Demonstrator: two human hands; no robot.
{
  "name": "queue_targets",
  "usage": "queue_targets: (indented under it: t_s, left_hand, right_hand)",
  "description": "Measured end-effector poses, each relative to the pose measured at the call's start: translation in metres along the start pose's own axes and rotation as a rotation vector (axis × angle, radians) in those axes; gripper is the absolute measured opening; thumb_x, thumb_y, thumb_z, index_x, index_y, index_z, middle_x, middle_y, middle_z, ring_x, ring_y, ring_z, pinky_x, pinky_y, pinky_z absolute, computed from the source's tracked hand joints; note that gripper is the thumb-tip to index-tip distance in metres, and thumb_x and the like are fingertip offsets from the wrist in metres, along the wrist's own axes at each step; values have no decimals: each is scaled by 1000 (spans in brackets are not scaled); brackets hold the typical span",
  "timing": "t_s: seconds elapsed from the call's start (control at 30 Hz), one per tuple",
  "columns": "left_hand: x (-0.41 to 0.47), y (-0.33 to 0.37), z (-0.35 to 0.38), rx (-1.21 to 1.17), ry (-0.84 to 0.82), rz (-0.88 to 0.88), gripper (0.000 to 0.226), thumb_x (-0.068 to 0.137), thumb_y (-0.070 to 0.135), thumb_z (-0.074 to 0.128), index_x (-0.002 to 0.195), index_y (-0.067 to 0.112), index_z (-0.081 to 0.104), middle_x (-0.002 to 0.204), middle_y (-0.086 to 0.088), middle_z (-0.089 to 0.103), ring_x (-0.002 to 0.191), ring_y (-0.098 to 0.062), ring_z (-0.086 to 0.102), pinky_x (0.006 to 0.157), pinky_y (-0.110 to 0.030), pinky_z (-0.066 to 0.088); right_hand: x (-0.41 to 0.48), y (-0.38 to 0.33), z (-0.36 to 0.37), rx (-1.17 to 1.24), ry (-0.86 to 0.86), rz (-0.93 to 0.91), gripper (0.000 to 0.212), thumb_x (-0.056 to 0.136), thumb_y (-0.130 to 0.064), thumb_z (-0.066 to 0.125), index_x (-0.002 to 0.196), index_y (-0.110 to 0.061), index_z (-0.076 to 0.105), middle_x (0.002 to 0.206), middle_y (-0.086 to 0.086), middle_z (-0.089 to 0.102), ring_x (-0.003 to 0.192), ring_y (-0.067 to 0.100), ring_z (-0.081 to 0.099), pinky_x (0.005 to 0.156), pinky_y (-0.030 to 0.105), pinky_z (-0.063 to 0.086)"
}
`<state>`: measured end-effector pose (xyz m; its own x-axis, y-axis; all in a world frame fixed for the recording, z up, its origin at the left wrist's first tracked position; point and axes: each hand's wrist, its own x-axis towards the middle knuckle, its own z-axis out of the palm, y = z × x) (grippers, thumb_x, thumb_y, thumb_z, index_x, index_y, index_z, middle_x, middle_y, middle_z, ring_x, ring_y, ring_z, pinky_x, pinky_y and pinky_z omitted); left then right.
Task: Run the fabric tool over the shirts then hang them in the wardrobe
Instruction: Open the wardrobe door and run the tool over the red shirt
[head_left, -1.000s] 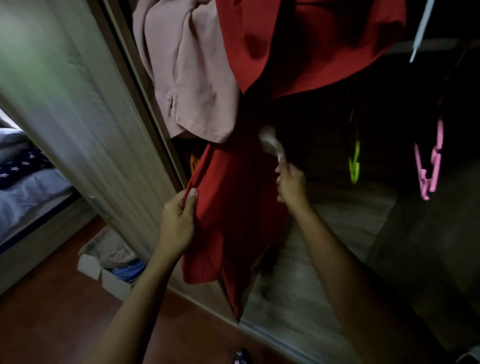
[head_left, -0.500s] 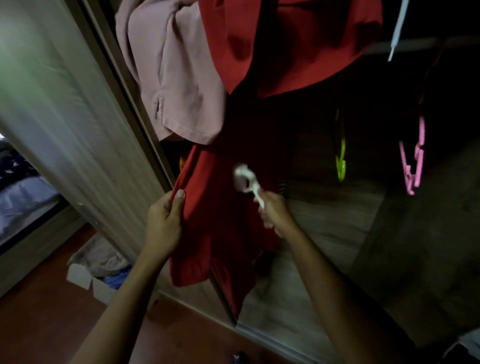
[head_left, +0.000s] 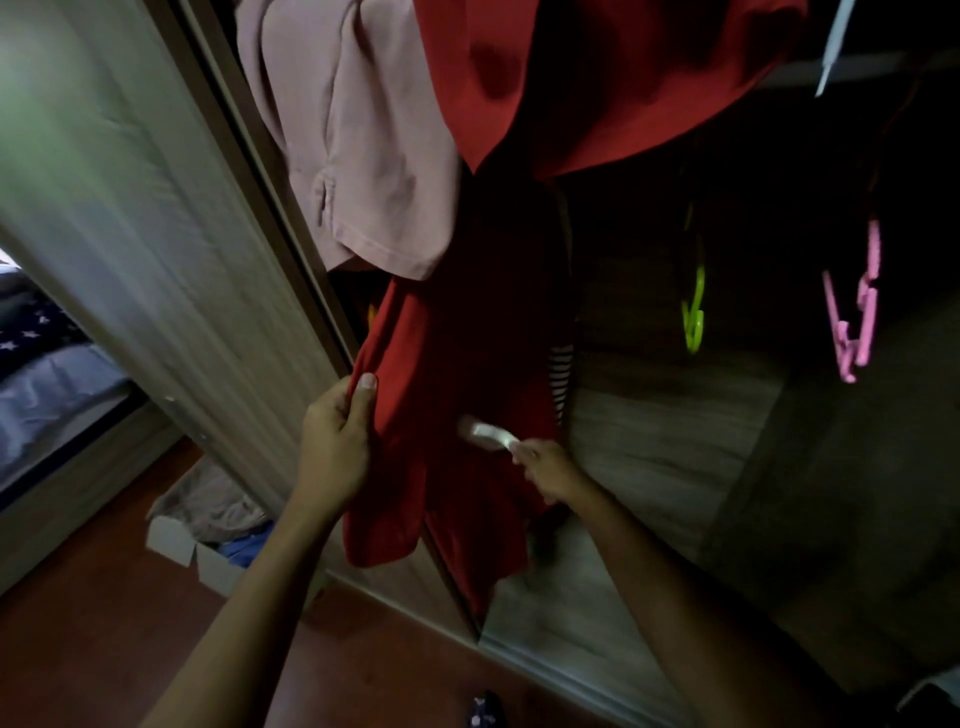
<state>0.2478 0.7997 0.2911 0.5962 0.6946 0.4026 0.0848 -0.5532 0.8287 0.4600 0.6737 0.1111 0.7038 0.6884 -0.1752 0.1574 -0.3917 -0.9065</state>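
A red shirt hangs in the open wardrobe, its lower part drooping toward the floor. My left hand pinches the shirt's left edge, thumb on top. My right hand grips the handle of a white fabric tool, whose head rests against the red cloth low on the shirt. A pink shirt hangs to the upper left, partly over the red one.
The wardrobe's sliding door stands at the left. A green hanger and a pink hanger hang in the dark interior. A cardboard box with clothes sits on the floor; a bed lies at the far left.
My right hand has drawn the white tool down the red shirt, from mid height to its lower part. My left hand has kept its hold on the shirt's edge.
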Motion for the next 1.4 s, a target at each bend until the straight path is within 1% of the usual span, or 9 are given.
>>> queue_targets:
  t_s: [0.13, 0.37, 0.53, 0.63, 0.8, 1.0, 1.13, 1.3, 1.4]
  left_hand:
    - [-1, -5, 1, 8, -10, -5, 44, 103, 42, 42, 80, 10, 61, 75, -22, 67, 65, -23, 60, 64, -46, 49]
    - [-7, -4, 19, -1, -32, -4, 37, 107, 26, 45, 81, 6, 62, 70, -6, 60, 64, -7, 51, 61, -31, 41]
    - [-12, -4, 26, 25, -31, -11, 37, 107, 28, 45, 74, 14, 57, 69, -4, 57, 60, -7, 50, 58, -31, 40]
    - [-14, -2, 26, 27, -50, -22, 38, 107, 29, 43, 74, 19, 57, 69, -3, 59, 59, -7, 53, 57, -26, 42]
    - [-15, -3, 23, 44, -57, -5, 36, 108, 27, 43, 78, 14, 58, 72, -1, 59, 63, -9, 51, 59, -28, 41]
    - [-13, -6, 22, 58, -35, -35, 43, 106, 36, 43, 85, 3, 60, 73, -10, 60, 65, -16, 52, 62, -41, 44]
    - [-15, -5, 23, 47, -34, -31, 43, 106, 38, 42, 92, 3, 63, 84, -28, 66, 68, -27, 60, 63, -53, 51]
    - [-18, 0, 27, 57, -50, -75, 40, 107, 36, 41, 97, 7, 67, 93, -19, 72, 80, -30, 69, 73, -48, 55]
    - [-20, 2, 22, 29, -59, -86, 41, 107, 39, 40, 104, 8, 68, 98, -15, 74, 89, -33, 71, 79, -51, 56]
  right_hand:
    - [-17, -21, -24, -115, 4, -216, 28, 101, -27, 55, 73, -24, 56, 60, -10, 49, 50, -3, 47, 55, 20, 34]
    - [-41, -109, -74, 389, 128, -464, 17, 104, -32, 46, 95, -33, 61, 64, -7, 45, 50, 5, 40, 45, 19, 34]
    - [-42, -10, -5, 32, -101, -327, 17, 100, -21, 57, 111, -12, 65, 100, -13, 63, 88, -8, 57, 84, 17, 42]
    - [-59, 27, 9, -129, -223, -221, 15, 99, -27, 59, 102, -14, 66, 96, -8, 63, 88, 5, 58, 84, 25, 39]
    - [-62, -30, -22, 26, 67, -334, 25, 99, -26, 59, 113, -7, 70, 106, 6, 73, 97, 18, 67, 87, 33, 49]
    - [-66, -109, -64, 257, 320, -501, 27, 103, -30, 50, 119, -13, 64, 87, -15, 61, 78, -9, 57, 72, 10, 41]
    - [-50, -62, -9, 149, 179, -388, 26, 102, -23, 54, 113, -2, 65, 96, -3, 62, 85, 3, 55, 79, 19, 41]
    - [-59, 20, 49, -77, -185, -36, 34, 101, -31, 54, 118, -3, 64, 111, 14, 66, 100, 26, 61, 84, 31, 43]
    - [-49, 23, 41, -76, -157, -11, 36, 100, -32, 55, 120, -3, 63, 107, 10, 64, 98, 24, 61, 81, 28, 41]
